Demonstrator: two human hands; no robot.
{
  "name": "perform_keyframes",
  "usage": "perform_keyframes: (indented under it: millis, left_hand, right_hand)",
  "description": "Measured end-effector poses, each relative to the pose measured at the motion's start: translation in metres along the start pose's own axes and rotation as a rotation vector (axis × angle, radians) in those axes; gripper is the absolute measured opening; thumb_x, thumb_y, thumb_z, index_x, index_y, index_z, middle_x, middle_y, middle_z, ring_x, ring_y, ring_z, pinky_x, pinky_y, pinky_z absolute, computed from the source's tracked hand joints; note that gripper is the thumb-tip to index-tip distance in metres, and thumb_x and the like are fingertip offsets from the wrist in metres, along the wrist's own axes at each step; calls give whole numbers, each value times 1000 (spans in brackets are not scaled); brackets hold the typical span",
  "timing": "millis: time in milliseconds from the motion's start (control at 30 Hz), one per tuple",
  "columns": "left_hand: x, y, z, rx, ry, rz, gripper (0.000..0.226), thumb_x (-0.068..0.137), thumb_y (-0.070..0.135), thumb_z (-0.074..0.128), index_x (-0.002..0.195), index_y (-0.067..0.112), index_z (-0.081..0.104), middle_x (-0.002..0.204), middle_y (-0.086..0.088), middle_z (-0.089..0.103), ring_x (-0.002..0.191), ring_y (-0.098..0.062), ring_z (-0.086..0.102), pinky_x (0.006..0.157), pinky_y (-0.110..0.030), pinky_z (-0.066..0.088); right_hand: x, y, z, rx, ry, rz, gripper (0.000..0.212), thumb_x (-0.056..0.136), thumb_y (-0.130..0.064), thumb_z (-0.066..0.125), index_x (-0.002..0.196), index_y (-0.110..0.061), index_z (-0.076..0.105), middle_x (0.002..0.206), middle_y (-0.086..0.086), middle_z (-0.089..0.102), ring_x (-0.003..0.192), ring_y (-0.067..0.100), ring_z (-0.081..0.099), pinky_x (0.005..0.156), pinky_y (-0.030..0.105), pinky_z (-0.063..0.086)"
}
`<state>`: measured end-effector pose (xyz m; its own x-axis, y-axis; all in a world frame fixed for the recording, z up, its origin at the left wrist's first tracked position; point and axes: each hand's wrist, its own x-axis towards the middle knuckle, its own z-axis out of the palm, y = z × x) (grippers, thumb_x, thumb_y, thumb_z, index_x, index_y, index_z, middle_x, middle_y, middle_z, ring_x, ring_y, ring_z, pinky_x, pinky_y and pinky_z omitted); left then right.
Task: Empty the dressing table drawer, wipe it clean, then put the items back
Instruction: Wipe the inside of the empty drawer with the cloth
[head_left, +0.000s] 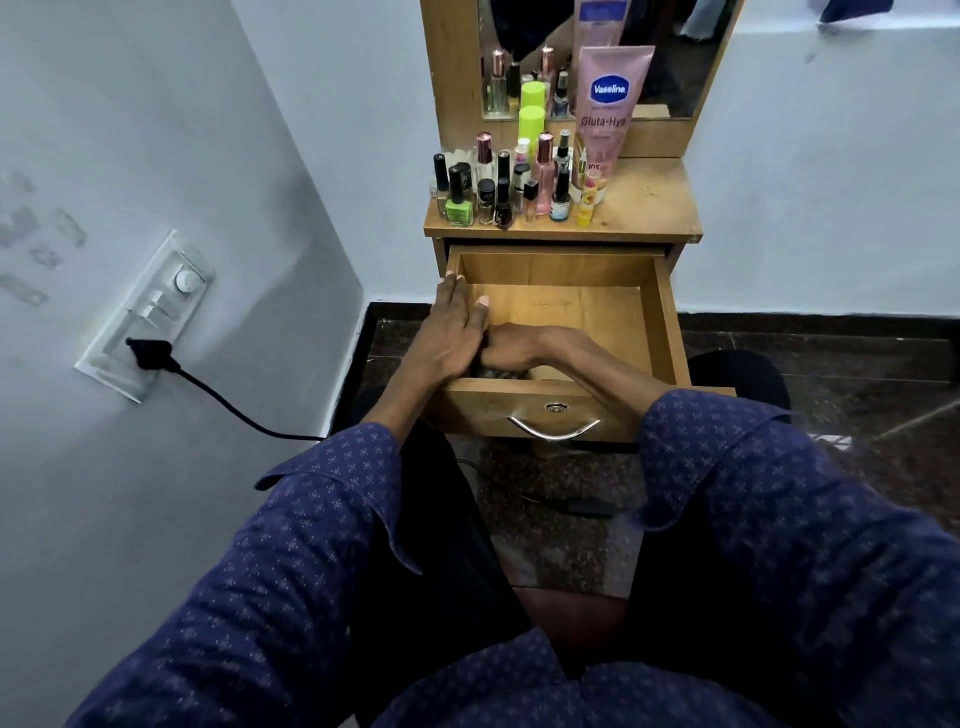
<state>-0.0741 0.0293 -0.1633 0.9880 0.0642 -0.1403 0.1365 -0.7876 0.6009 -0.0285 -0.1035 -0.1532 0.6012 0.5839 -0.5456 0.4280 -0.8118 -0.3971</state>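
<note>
Drawer (597, 306) open beneath both hands.

My head camera looks forward and down at the open drawer (561, 317), close in front. Only this one view; the mirror (602, 52) stands beyond the drawer.

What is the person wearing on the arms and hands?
Both arms wear long dark blue sleeves printed with small pale star-like motifs, with open, unbuttoned cuffs. The left hand and right hand are bare: no gloves, and no rings or watch visible.
</note>
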Motion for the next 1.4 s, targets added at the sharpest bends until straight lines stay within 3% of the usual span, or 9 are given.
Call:
perform_keyframes:
  millis: [100, 167, 233, 333, 500, 667, 933, 1233, 1400]
  left_hand:
    - [0, -1, 0, 8, -6, 5, 68, 115, 46, 26, 168, 4, 12, 177, -11, 1, 164, -24, 3, 129, -34, 3]
    - [0, 0, -1, 7, -11, 7, 68, 115, 46, 25, 168, 5, 11, 177, -11, 0, 164, -24, 3, 129, -34, 3]
    - [-1, 0, 0, 3, -10, 4, 68, 115, 45, 24, 168, 5, 11, 177, -11, 0, 164, -24, 3, 129, -35, 3]
    - [0, 1, 0, -5, -14, -4, 67, 115, 45, 22, 168, 5, 10, 177, -11, 0, 163, -23, 2, 128, -33, 1]
    - [2, -1, 1, -7, -7, -1, 68, 115, 46, 24, 168, 5, 11, 177, -10, 0, 164, -23, 4, 130, -36, 5]
    - [4, -4, 5, -2, 1, 10, 68, 114, 47, 25, 168, 8, 11, 177, -8, -2, 164, -23, 3, 130, -40, 7]
    - [7, -9, 4, -34, -1, 19, 64, 115, 40, 26, 169, 8, 8, 177, -5, -5, 163, -18, -3, 131, -36, 3]
    - [7, -12, 3, 45, -35, 68, 71, 108, 13, 41, 166, -1, 2, 175, -18, -8, 163, -29, -7, 130, -33, -3]
    - [6, -9, 3, 54, -44, 69, 74, 105, 10, 42, 166, -3, 2, 175, -20, -8, 163, -30, -8, 129, -33, -4]
  right_hand:
    - [-18, 6, -12, -119, -68, 5, 32, 109, -23, 41, 127, -3, 59, 122, 7, 55, 109, 20, 51, 98, 34, 42]
    - [-17, 23, -20, -146, -35, 25, 26, 105, -27, 47, 100, -9, 65, 107, 6, 62, 98, 22, 56, 85, 33, 46]
    - [-17, 35, -27, -68, 95, 48, 22, 101, -29, 52, 85, -19, 64, 92, 5, 68, 88, 21, 62, 69, 31, 45]
    - [-24, 42, -33, 18, 386, 32, 10, 102, -27, 61, 104, -23, 69, 95, 0, 70, 80, 10, 65, 60, 23, 45]
    - [-22, 40, -22, -225, 550, 80, 32, 93, -19, 74, 124, -20, 70, 123, 6, 68, 112, 26, 63, 97, 44, 52]
    - [-8, 30, -5, -268, 404, 63, 39, 94, -15, 75, 132, -16, 68, 126, 13, 66, 113, 31, 65, 93, 41, 55]
    - [10, 14, 11, -256, 360, -169, 29, 85, -15, 79, 103, 2, 66, 105, 20, 69, 90, 37, 67, 79, 39, 53]
    - [65, 32, -25, -317, 587, -126, 16, 94, -21, 68, 109, -14, 68, 109, 10, 73, 94, 30, 72, 76, 38, 53]
    - [44, 30, -19, -351, 436, -208, 22, 88, -18, 69, 108, -11, 66, 108, 11, 69, 96, 31, 67, 78, 38, 52]
